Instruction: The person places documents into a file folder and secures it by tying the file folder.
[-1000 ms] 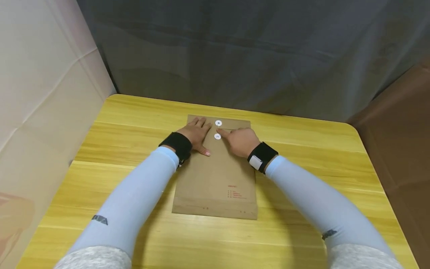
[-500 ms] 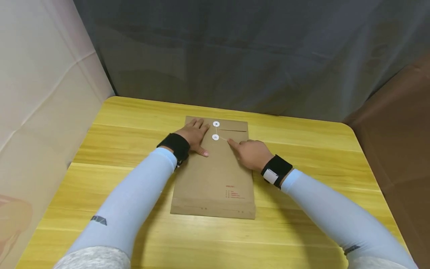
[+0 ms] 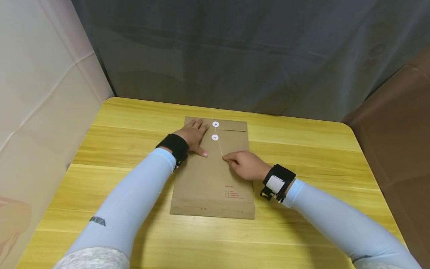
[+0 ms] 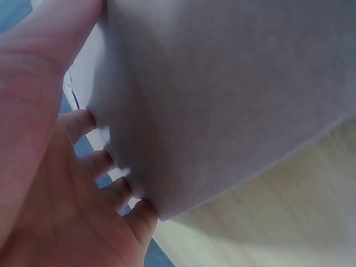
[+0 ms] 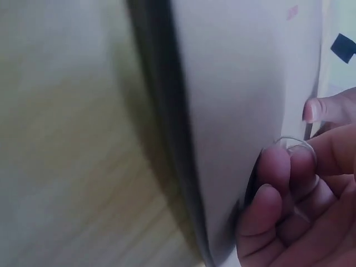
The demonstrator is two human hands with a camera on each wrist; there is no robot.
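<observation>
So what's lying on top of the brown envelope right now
On the brown envelope the left hand lies flat near the two white discs, and the right hand pinches the string. Anything inside or beneath is covered.

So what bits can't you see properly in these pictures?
- Red print on the envelope: head view, too small to read.
- String: right wrist view, blurred; only the head view shows it.
- Right hand fingertips: head view, curled under, pinch hidden.
- Left hand: left wrist view, cut off by the edge.
</observation>
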